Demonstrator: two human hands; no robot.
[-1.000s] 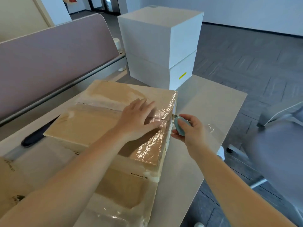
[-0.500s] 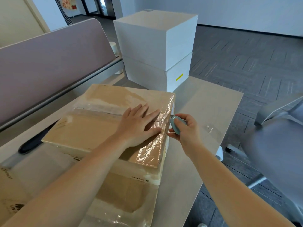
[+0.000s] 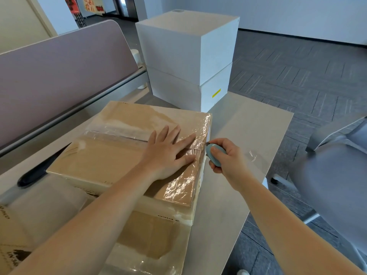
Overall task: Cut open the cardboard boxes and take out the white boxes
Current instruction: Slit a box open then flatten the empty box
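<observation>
The carton (image 3: 127,155) lay on the worktop (image 3: 248,135), stacked on another carton. The left hand (image 3: 166,153) pressed it flat, fingers spread. The right hand (image 3: 226,157) gripped the cutter (image 3: 213,155) at the taped seam. The film wrap looked slippery and the board stiff, so steadying from above suited it.

Grey patterned carpet (image 3: 297,62) covered the floor; a mauve divider (image 3: 59,72) backed the counter (image 3: 248,135), a grey chair (image 3: 337,165) nearby.
</observation>
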